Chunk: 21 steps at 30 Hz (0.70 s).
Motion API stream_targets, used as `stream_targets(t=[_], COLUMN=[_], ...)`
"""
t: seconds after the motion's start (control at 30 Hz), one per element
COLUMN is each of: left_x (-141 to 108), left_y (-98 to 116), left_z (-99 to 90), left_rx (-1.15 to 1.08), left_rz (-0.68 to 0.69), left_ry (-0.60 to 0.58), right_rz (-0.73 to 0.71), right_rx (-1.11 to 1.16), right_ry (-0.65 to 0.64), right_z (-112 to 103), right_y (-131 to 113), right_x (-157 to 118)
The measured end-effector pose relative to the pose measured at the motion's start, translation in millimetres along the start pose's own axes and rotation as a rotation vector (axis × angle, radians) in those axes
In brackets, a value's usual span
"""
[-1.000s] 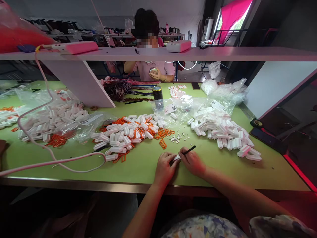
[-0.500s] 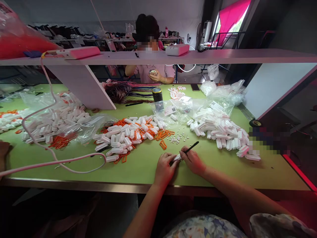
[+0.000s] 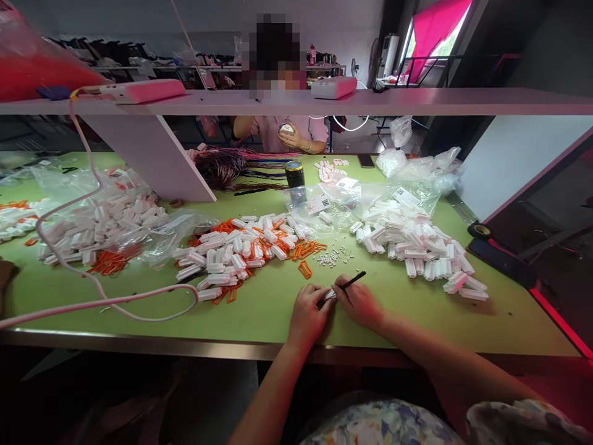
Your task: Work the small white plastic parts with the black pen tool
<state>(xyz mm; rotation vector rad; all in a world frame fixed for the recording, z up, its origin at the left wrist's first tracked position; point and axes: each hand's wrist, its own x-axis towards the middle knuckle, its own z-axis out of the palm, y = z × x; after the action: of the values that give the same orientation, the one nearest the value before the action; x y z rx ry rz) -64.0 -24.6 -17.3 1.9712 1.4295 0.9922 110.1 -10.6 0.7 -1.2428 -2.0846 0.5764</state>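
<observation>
Near the front edge of the green table (image 3: 259, 309), my left hand (image 3: 309, 312) is closed on a small white piece (image 3: 329, 295). My right hand (image 3: 359, 301) pinches a thin black tool (image 3: 354, 280) and touches the right end of that piece; the tool's lower tip is hidden by the fingers. Tiny white parts (image 3: 331, 257) lie scattered just beyond my hands. An orange frame (image 3: 304, 269) lies to their left, beside a heap of white pieces (image 3: 227, 253) mixed with orange frames. Another heap of white pieces (image 3: 417, 247) is at the right.
A pink cable (image 3: 139, 298) loops over the left side. Behind the heaps are clear plastic bags (image 3: 296, 213) and a black can (image 3: 294, 175). A shelf (image 3: 259, 104) spans above the table. Across it, a person (image 3: 273, 133) holds a small round object.
The black tool and my right hand have shifted slightly left and down. My left hand keeps its hold on the white piece. The view has tilted slightly.
</observation>
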Motion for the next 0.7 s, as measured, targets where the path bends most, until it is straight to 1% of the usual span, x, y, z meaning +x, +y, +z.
stream_targets(t=[0.13, 0.2, 0.27, 0.4, 0.47, 0.57, 0.7], left_x=[-0.2, -0.2, -0.1, 0.1, 0.0, -0.1, -0.2], left_y=[-0.1, 0.2, 0.7, 1.4, 1.1, 0.5, -0.1], left_z=[-0.1, -0.4, -0.6, -0.5, -0.1, 0.2, 0.2], left_rx=[0.009, 0.015, 0.021, 0.022, 0.015, 0.009, 0.017], left_rz=[0.006, 0.013, 0.016, 0.022, 0.022, 0.021, 0.024], left_ry=[0.005, 0.000, -0.002, -0.007, 0.003, 0.020, 0.010], right_rz=[-0.038, -0.043, -0.025, 0.056, 0.086, 0.097, 0.093], right_rx=[-0.103, -0.113, -0.065, 0.144, 0.203, 0.197, 0.146], right_ry=[-0.046, -0.057, -0.045, 0.030, 0.047, 0.038, 0.029], right_z=[3.3, 4.0, 3.1, -0.3, -0.2, 2.3, 3.6], right_y=[-3.2, -4.4, -4.0, 1.4, 4.0, 5.8, 5.4], right_x=[3.0, 4.4, 4.5, 2.2, 1.7, 2.4, 3.0])
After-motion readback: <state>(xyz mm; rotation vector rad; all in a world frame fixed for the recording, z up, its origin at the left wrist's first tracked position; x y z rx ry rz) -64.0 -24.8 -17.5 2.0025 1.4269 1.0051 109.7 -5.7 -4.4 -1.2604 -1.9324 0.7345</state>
